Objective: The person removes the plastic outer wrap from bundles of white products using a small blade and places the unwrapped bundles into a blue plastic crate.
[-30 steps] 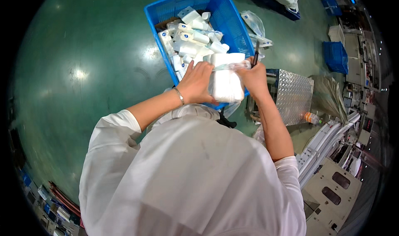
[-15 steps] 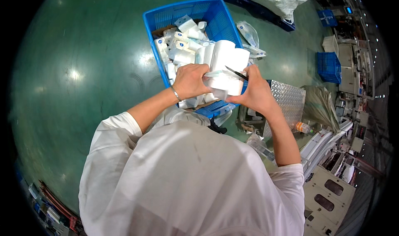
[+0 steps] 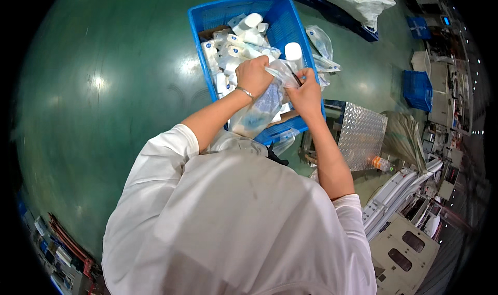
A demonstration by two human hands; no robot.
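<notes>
A clear plastic bag (image 3: 259,107), crumpled and printed with blue, hangs slack between my hands above a blue crate (image 3: 203,61). My left hand (image 3: 253,78) is closed on the bag's upper part. Closed beside it, my right hand (image 3: 305,93) has a thin dark pointed tool (image 3: 294,75) sticking out between thumb and fingers, against the bag's edge; whether it is a blade or scissors I cannot tell. Just beyond the right hand a white roll (image 3: 293,53) stands in the crate. More white rolls (image 3: 252,21), some in clear wrapping, lie jumbled inside; the bag hides part of them.
Clear plastic wrappers (image 3: 320,43) lie on the floor right of the crate. A metal tread-plate box (image 3: 363,134) stands to the right, with a bottle (image 3: 381,163) near it. Farther off are a white sack (image 3: 358,2) on a dark blue pallet and another blue crate (image 3: 417,90).
The cluster of white rolls is no longer between my hands. The bag now hangs there, drawn toward me, and one roll stands in the crate beyond my right hand.
</notes>
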